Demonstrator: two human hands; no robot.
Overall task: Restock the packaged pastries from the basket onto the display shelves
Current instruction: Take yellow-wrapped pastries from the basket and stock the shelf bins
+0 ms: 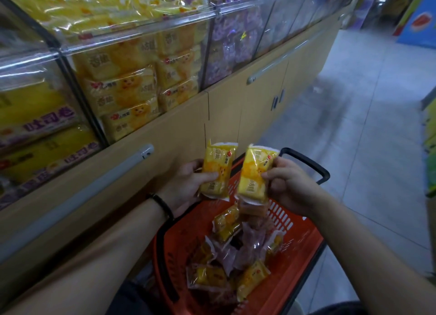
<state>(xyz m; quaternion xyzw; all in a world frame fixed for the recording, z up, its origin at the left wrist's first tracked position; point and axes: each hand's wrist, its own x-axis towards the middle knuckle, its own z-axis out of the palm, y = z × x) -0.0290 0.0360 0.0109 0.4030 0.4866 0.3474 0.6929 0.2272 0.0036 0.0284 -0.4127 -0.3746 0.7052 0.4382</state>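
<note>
Right, both hands are up over the basket [299,262], one yellow pack each.

- Left hand [188,182]: fingers curled behind the left pack [217,170], thumb across its front. Firm wrap grip. Pack is upright, tilted slightly right. Black wristband [162,203] on that wrist.
- Right hand [290,187]: pinches the right pack [253,173] along its right edge, thumb on the front, other fingers curled behind. Pack is upright, leaning slightly left.
- The two packs sit side by side, close, with a narrow gap between them; they are not touching.
- Basket: orange, on the floor [368,116] just beside the cabinet [224,116], directly under the hands. Black handle [309,163] is raised at the far end.
- Loose in the basket: more yellow packs [227,221] mixed with pale purple packs [247,246], lying jumbled at all angles.
- Shelf runs up and left above the cabinet, as clear-fronted bins. The yellow bin [132,88] holds the same yellow packs in flat stacks, filled up to the rim.
- The purple bin [236,43] just right of it holds purple-wrapped packs.
- The left bin [35,116] holds larger yellow packs with purple lettering.
- Held packs are well below the yellow bin, level with the cabinet front.
</note>
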